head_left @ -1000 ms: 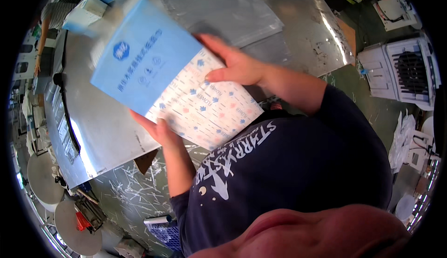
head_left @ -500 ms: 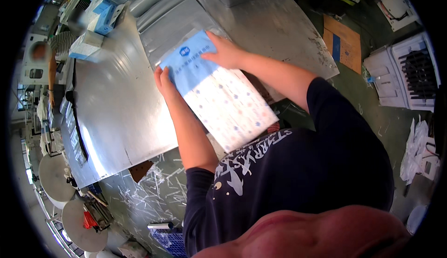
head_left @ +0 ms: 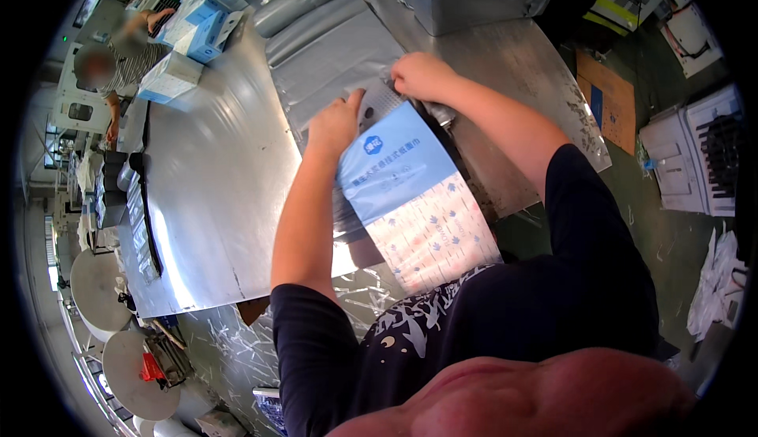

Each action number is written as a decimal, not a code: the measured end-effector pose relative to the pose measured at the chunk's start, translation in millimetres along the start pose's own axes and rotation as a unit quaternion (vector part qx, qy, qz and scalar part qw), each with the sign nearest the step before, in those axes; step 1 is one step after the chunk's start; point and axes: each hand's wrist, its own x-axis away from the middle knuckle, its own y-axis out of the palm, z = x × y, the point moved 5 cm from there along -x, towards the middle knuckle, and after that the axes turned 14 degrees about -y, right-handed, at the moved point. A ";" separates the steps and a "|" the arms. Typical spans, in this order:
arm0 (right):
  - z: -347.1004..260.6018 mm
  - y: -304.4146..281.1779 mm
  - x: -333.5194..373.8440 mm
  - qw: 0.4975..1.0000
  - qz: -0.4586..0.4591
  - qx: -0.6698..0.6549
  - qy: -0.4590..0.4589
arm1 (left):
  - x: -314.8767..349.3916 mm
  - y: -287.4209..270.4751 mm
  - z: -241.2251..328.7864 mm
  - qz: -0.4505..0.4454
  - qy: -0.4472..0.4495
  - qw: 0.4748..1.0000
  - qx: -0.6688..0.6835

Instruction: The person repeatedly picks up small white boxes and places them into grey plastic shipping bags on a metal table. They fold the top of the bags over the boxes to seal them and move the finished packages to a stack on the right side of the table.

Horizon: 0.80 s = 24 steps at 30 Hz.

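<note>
As the mouth of a grey plastic bag (head_left: 332, 66) is apparently being spread on the silver metal tabletop (head_left: 229, 145), a flat rectangular packet (head_left: 418, 192), blue above and leaf-printed white below, is seen reaching from between the hands toward the dark shirt (head_left: 513, 311). The bag's edge is pinched in the curled right hand (head_left: 430, 78); the left hand (head_left: 333, 123) is half closed opposite, its grip partly hidden and uncertain. Next, both edges would seem to need holding apart, clear of the packet's corners.
</note>
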 end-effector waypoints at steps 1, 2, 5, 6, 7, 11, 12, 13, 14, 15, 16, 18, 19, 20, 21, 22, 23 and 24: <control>-8.4 -15.6 0.5 0.998 0.058 -0.003 -0.010 | 9.7 -10.9 8.2 0.028 -0.029 0.999 0.016; -19.5 -30.9 6.0 0.993 0.117 -0.006 -0.020 | 14.5 -20.8 8.2 0.057 -0.057 0.996 0.032; -62.4 -49.8 42.8 0.975 0.188 0.027 -0.114 | 31.6 30.4 -59.1 0.257 -0.261 0.783 0.503; -68.3 -40.9 58.3 0.977 0.159 0.029 -0.141 | 44.3 58.1 -61.1 0.184 -0.308 0.619 0.699; -73.2 -33.4 74.1 0.978 0.153 0.010 -0.145 | 58.7 56.0 -45.7 0.125 -0.286 0.578 0.754; -42.9 -18.5 95.2 0.945 0.149 -0.281 -0.075 | 94.2 52.8 -30.4 0.121 -0.201 0.702 0.672; -25.4 -9.8 95.8 0.904 0.156 -0.398 0.002 | 94.6 53.0 -25.0 0.162 -0.164 0.793 0.565; -13.9 -2.8 96.1 0.836 0.161 -0.522 0.047 | 102.7 30.9 -7.3 0.252 -0.086 0.847 0.460; -7.8 6.4 101.6 0.750 0.165 -0.634 0.090 | 104.2 36.1 -2.4 0.241 -0.090 0.862 0.437; -10.4 9.4 107.4 0.743 0.191 -0.636 0.084 | 101.4 37.0 -0.6 0.237 -0.092 0.876 0.410; -15.2 13.1 116.3 0.735 0.217 -0.638 0.077 | 97.4 37.1 0.9 0.232 -0.094 0.889 0.384; -11.1 9.1 121.0 0.708 0.262 -0.648 0.099 | 76.1 20.7 -1.2 0.177 -0.083 0.924 0.329; -5.2 5.0 109.5 0.688 0.278 -0.658 0.126 | 65.5 3.1 -3.1 0.128 -0.105 0.934 0.315; 2.3 4.5 102.4 0.666 0.294 -0.667 0.157 | 62.7 -0.9 -4.7 0.074 -0.128 0.942 0.302; 16.7 3.9 85.1 0.761 0.224 -0.578 0.191 | 59.4 -1.5 -8.8 0.079 -0.116 0.943 0.302; 12.8 -4.1 69.1 0.810 0.170 -0.533 0.179 | 49.8 -4.4 -12.8 0.089 -0.102 0.943 0.303; 8.5 -12.9 53.2 0.852 0.114 -0.483 0.165 | 43.0 -7.2 -17.1 0.100 -0.088 0.944 0.303; 8.5 -21.7 38.0 0.889 0.063 -0.428 0.151 | 39.8 -14.8 -19.2 0.112 -0.083 0.943 0.302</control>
